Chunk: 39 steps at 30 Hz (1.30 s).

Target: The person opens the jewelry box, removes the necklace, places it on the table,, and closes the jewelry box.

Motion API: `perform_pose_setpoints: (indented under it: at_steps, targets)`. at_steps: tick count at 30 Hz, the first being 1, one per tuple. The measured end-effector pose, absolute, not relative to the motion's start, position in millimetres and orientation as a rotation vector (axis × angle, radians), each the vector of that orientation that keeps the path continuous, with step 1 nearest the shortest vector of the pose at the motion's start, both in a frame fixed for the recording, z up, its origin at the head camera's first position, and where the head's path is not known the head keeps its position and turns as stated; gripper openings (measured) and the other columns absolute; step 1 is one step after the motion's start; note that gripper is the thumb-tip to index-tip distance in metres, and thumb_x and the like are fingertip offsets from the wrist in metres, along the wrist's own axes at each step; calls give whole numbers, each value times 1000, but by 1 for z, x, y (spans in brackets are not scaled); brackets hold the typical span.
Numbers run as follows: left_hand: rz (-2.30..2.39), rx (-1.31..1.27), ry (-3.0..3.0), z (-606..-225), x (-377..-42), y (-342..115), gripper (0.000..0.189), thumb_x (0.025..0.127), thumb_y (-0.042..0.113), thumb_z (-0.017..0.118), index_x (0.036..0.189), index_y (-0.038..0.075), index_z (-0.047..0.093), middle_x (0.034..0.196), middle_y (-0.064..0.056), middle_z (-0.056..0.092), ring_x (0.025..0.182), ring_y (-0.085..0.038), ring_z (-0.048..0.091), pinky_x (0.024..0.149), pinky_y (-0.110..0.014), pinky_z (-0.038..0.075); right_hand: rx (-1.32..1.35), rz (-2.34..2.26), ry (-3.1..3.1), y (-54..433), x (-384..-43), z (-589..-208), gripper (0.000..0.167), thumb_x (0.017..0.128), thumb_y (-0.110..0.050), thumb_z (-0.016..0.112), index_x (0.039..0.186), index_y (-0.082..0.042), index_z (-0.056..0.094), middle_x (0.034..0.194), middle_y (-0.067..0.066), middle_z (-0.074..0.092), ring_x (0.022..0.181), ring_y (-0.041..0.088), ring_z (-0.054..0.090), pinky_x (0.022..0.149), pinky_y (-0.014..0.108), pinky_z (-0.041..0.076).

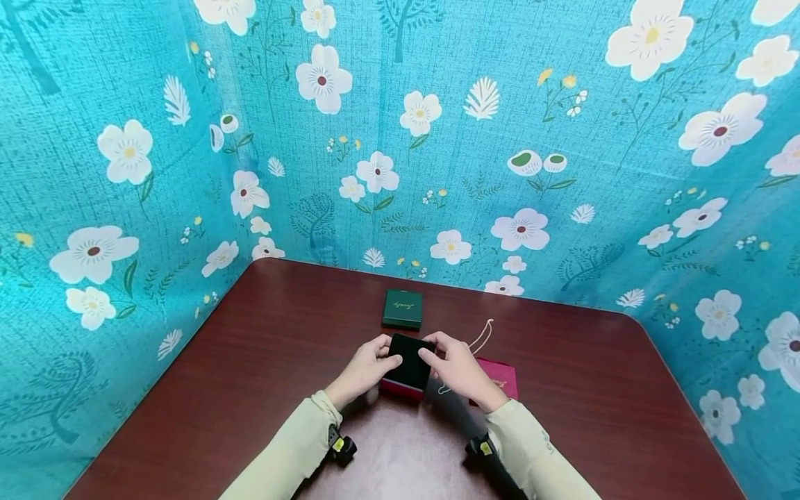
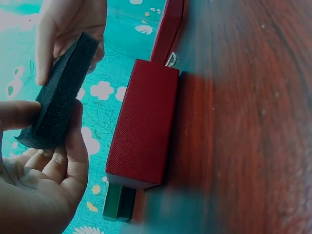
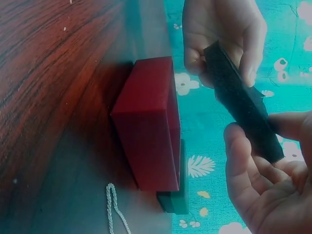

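Note:
A black foam pad (image 1: 410,362) is held between both hands, tilted in the wrist views. My left hand (image 1: 369,364) pinches its left side, thumb on top and fingers beneath. On the other side, my right hand (image 1: 459,368) grips it the same way. Below the pad, an open-topped red box (image 3: 146,136) stands on the table, apart from the foam. Its inside is mostly hidden. A whitish twisted cord or chain (image 3: 114,204) lies to its right, partly behind my right hand in the head view.
A red box lid (image 1: 503,377) with gold lettering lies right of my right hand. Farther back sits a green box (image 1: 403,309), also lettered. The dark reddish-brown table (image 1: 300,312) meets a blue flowered curtain (image 1: 400,173) at the back and sides.

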<state>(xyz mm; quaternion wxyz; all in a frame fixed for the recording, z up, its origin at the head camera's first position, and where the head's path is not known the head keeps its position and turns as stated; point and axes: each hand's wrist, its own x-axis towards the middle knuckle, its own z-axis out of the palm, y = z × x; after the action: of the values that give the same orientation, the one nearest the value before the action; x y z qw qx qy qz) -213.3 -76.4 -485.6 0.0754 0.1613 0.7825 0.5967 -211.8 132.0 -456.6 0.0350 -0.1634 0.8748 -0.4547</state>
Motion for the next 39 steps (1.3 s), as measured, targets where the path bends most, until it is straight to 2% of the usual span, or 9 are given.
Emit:
perform_pose_setpoints:
  at_steps: [8, 15, 18, 22, 25, 29, 33, 36, 39]
  targets:
    - [1778, 481, 2355, -487, -214, -77, 24, 92, 18, 59, 111, 4, 55, 107, -11, 66, 100, -22, 62, 84, -41, 48, -486, -1437, 2639, 130, -213, -459, 23, 91, -26, 64, 108, -10, 61, 78, 2, 62, 61, 36, 58, 51, 31, 47]
    - [1764, 455, 2398, -485, -214, -78, 28, 91, 18, 61, 113, 2, 55, 116, -17, 62, 112, -31, 56, 89, -48, 45, -528, -1416, 2642, 130, -214, -458, 19, 92, -24, 63, 106, -11, 61, 82, 1, 64, 60, 35, 58, 53, 30, 49]
    - [1766, 464, 2406, -485, -216, -80, 30, 91, 17, 61, 114, 0, 54, 113, -17, 62, 106, -29, 58, 85, -46, 47, -529, -1410, 2650, 130, -215, -457, 19, 92, -24, 63, 105, -11, 61, 83, 1, 64, 60, 36, 58, 53, 30, 49]
    - [1766, 463, 2420, -474, -212, -83, 28, 91, 13, 59, 116, -1, 56, 101, -13, 66, 86, -21, 62, 75, -37, 49, -511, -1410, 2644, 132, -216, -457, 20, 91, -25, 64, 106, -12, 61, 85, 1, 64, 59, 37, 58, 53, 31, 49]
    - [1787, 437, 2414, -472, -212, -86, 25, 91, 10, 57, 114, -1, 58, 97, -11, 67, 81, -20, 63, 73, -35, 49, -499, -1420, 2633, 133, -217, -458, 21, 91, -25, 64, 107, -12, 61, 88, 2, 65, 60, 35, 58, 53, 32, 50]
    - [1813, 403, 2446, -481, -218, -89, 21, 91, 11, 57, 110, 2, 61, 97, -7, 66, 86, -20, 64, 75, -34, 50, -493, -1430, 2636, 134, -217, -457, 22, 90, -25, 65, 107, -11, 62, 88, 3, 66, 59, 32, 58, 52, 32, 49]
    - [1757, 422, 2537, -483, -220, -92, 18, 90, 9, 57, 108, 6, 62, 98, -5, 65, 88, -19, 63, 75, -33, 49, -477, -1422, 2655, 136, -218, -458, 24, 89, -25, 66, 109, -11, 62, 82, 2, 64, 59, 33, 59, 50, 33, 48]
    - [1654, 487, 2583, -483, -220, -94, 27, 87, 5, 57, 113, 4, 60, 107, -8, 62, 95, -23, 60, 79, -37, 48, -469, -1407, 2681, 138, -219, -459, 25, 89, -24, 67, 110, -11, 62, 81, 1, 63, 60, 34, 60, 52, 32, 48]
    - [1532, 547, 2554, -485, -221, -96, 44, 84, 9, 61, 126, 1, 51, 120, -14, 55, 107, -29, 55, 86, -42, 46, -466, -1390, 2701, 138, -219, -460, 26, 89, -23, 66, 111, -10, 61, 82, 1, 63, 60, 31, 61, 54, 31, 48]
